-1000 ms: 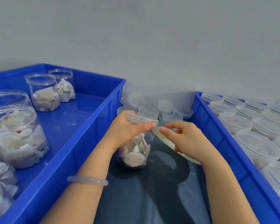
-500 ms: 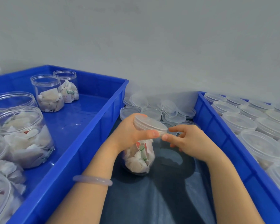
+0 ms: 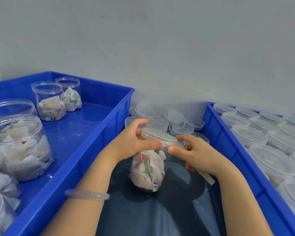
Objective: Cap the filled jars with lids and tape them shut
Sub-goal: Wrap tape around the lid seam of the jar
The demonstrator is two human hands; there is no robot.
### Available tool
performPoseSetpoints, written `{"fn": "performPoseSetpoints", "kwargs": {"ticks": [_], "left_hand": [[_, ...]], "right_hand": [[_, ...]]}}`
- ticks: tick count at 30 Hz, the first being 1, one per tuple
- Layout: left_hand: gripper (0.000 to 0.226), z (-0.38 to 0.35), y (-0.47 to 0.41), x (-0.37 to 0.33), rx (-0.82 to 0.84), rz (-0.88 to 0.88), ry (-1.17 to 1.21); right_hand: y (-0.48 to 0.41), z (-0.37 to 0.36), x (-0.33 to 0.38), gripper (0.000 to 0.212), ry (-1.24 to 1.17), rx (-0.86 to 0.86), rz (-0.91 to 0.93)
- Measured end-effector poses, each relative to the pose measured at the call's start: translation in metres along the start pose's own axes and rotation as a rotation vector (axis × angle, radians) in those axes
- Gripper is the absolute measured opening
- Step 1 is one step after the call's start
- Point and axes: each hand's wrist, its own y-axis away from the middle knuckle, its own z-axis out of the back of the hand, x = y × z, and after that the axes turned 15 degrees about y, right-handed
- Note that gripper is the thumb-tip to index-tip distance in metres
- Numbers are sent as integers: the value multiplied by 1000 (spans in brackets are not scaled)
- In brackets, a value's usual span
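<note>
Your left hand [image 3: 131,143]: fingers curled round jar [image 3: 150,169] just under lid [image 3: 158,136] | your right hand [image 3: 199,154]: fingers curled on tape roll [image 3: 205,177]

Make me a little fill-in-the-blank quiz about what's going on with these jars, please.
1. The lid sits ____ the jar that the left hand grips.
2. The bracelet is worn on the ____ wrist.
3. The left bin and the right bin are both ____ in colour.
4. The jars standing in the left bin have ____ lids on them.

Missing words: on; left; blue; no.
</note>
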Motion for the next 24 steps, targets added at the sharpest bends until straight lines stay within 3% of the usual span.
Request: {"fn": "performPoseSetpoints", "kwargs": {"ticks": [2,5,8,12,14,18,21,24], "left_hand": [[103,-2,2,-7,-16,12,-138],[104,-8,3,-17,-101,-14,-320],[99,-8,7,-25,-80,-55,-470],[103,-9,9,-27,32,-96,-512],[89,-6,10,-25,44,-111,-481],[68,2,10,-22,53,-132,-427],[57,2,10,-22,76,-144,-398],[49,5,10,-21,124,-153,-369]], "right_hand": [[0,-2,4,101,13,9,-5],[1,-3,11,87,36,8,5],[2,-5,12,71,53,-9,65],[5,-2,14,42,77,-18,144],[7,3,10,28,25,2,170],[10,12,-3,50,-54,0,134],[9,11,-4,33,-98,0,161],[6,8,-2,33,-77,-85,132]]}}
